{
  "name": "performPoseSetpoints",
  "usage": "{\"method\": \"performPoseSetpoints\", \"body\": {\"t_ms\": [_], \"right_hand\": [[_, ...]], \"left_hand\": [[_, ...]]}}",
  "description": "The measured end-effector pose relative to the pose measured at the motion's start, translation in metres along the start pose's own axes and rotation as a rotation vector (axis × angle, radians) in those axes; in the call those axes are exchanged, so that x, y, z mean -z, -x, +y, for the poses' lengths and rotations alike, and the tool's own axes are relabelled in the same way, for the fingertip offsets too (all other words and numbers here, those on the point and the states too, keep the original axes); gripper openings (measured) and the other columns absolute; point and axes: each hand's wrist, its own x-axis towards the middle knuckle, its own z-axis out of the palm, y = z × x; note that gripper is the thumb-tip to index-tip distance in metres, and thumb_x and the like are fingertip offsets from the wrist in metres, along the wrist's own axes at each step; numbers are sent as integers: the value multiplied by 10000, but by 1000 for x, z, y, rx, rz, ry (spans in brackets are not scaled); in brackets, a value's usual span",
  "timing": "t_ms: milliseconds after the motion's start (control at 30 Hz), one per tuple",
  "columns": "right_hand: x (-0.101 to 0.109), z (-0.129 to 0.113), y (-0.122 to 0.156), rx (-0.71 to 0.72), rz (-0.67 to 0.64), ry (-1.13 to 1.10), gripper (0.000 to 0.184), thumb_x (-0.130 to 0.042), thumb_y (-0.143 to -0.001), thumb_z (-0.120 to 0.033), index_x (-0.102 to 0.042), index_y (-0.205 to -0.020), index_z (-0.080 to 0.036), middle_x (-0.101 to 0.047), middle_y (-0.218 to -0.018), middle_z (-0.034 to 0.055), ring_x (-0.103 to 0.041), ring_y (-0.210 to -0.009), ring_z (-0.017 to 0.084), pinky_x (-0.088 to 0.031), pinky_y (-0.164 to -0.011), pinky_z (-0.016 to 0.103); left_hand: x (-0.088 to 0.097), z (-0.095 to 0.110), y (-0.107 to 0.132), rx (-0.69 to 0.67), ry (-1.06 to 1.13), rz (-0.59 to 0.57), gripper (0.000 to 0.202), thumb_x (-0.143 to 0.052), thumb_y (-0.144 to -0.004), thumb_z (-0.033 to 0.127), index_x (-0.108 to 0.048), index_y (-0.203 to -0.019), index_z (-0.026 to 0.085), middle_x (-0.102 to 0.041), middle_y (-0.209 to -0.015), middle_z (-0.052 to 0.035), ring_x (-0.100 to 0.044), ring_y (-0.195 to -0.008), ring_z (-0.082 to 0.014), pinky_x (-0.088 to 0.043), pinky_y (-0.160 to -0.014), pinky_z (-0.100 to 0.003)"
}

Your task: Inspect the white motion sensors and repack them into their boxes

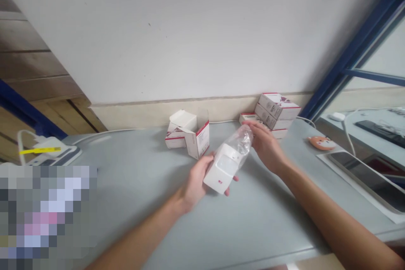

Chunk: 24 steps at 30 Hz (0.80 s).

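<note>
**While bagged, white motion sensor (221, 168) held in both hands**

Where the white wall (190, 29) meets the grey bench (268, 219), a beige skirting (158, 114) runs behind the work. A blue metal frame (354, 59) stands at far right, with a second desk (354, 126) beyond it. Wooden panelling (34, 59) shows at upper left. A pixelated patch (47, 215) at lower left cannot be read.

On the bench, a dark tablet (363, 181) lies on a white sheet (357, 190) at right, near an orange fox-face pad (322, 142). A white cabled device (50, 152) with a yellow strip (39, 150) sits at left. Against the skirting stand an open white box (198, 139) with red edging, a second box (180, 128) touching it, and a stack of similar boxes (276, 112).

The sensor sits between the hands, in front of the boxes, its lower end bare of the clear plastic bag (240, 145) or showing through it; this cannot be told. The left hand (198, 181) cups the sensor body, its fingers (227, 192) curled closed beneath it. The right hand (267, 145) grips the bag's upper end, its fingers (253, 125) closed over the plastic.
</note>
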Motion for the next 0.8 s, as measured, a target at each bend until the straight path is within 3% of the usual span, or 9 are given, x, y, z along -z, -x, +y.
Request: {"method": "performPoseSetpoints", "body": {"t_ms": [100, 200, 267, 333, 433, 600, 800], "right_hand": [[-1, 7, -2, -10, 20, -38, 454, -648, -924, -613, -613, -1260, -310, -704, -1179, 31, -697, -1003, 220, -550, -883, 355], [3, 15, -4, -60, -7, -13, 494, -661, -903, -718, -583, -1132, -287, -678, -988, 8, -670, -818, 193, -544, -729, 316], [7, 15, 0, -154, -176, 52, 519, -602, -933, -762, -580, -1088, -267, -673, -904, 9, -653, -759, 191, -517, -663, 305], [8, 12, 6, -216, -423, 185, 535, -552, -971, -757, -630, -1078, -239, -700, -884, 35, -664, -790, 207, -526, -700, 323], [4, 5, 15, -136, -617, 380, 481, -615, -980, -684, -719, -1041, -218, -735, -909, 63, -678, -875, 236, -550, -808, 366], [2, -1, 14, -36, -565, 372, 497, -723, -948, -589, -710, -1288, -227, -756, -1186, 87, -686, -1101, 290, -539, -972, 432], [10, -9, 10, -85, -586, 464, 471, -831, -867, -533, -739, -1191, -202, -760, -1142, 78, -667, -1048, 278, -519, -914, 390]], "left_hand": [[0, 0, 0, -4, -81, 75, 714, -346, -1020, 710, -598, -1331, 119, -795, -976, -182, -696, -625, -219, -508, -668, -338], [-2, 1, 1, -50, -158, 178, 578, -561, -972, 683, -578, -1283, 196, -786, -1011, -111, -694, -630, -182, -496, -686, -309], [-5, 2, 3, -84, -181, 220, 478, -624, -970, 622, -566, -1238, 231, -767, -1000, -61, -708, -673, -180, -498, -710, -302], [-8, 2, 4, -119, -198, 236, 423, -634, -982, 596, -584, -1201, 238, -747, -1004, -43, -724, -789, -198, -507, -761, -303], [-10, 0, 1, -225, -254, 255, 395, -689, -971, 552, -628, -1182, 223, -730, -1099, -56, -692, -1025, -224, -504, -888, -299], [2, -7, -9, -354, -323, 209, 469, -718, -957, 552, -633, -1269, 213, -699, -1324, -90, -611, -1277, -272, -454, -1099, -346], [12, -11, -9, -307, -407, 172, 521, -715, -958, 514, -620, -1372, 211, -664, -1437, -123, -585, -1356, -336, -423, -1169, -456]]}}
